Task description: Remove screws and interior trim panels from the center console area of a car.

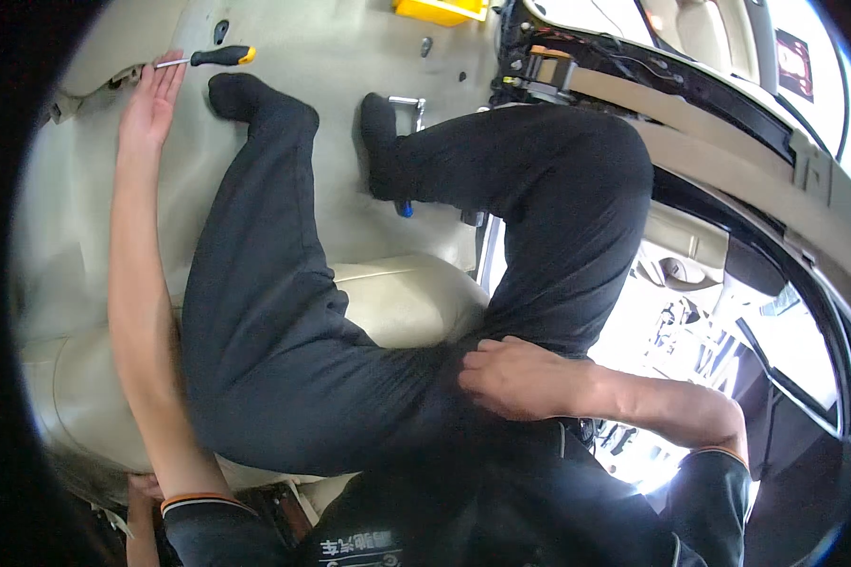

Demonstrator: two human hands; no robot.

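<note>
My left hand [153, 106] is stretched far out to the upper left, palm up, by the edge of the beige trim. Across its fingers lies the thin metal shaft of a screwdriver [221, 56], whose black and yellow handle sticks out to the right. The fingers are nearly straight, and the thumb is hard to make out. My right hand [515, 380] rests on my lap, back upward, its fingers curled in; I see nothing in it. Beside my right foot is a chrome bent-bar tool [419, 115], partly covered by the foot and leg.
I sit on a beige seat [397, 298] inside a vehicle, legs bent over the pale floor [336, 222]. A yellow tray [442, 8] stands at the top. Beige pillar trim [728, 165] and bright openings lie right. Another person's forearm [142, 524] shows at lower left.
</note>
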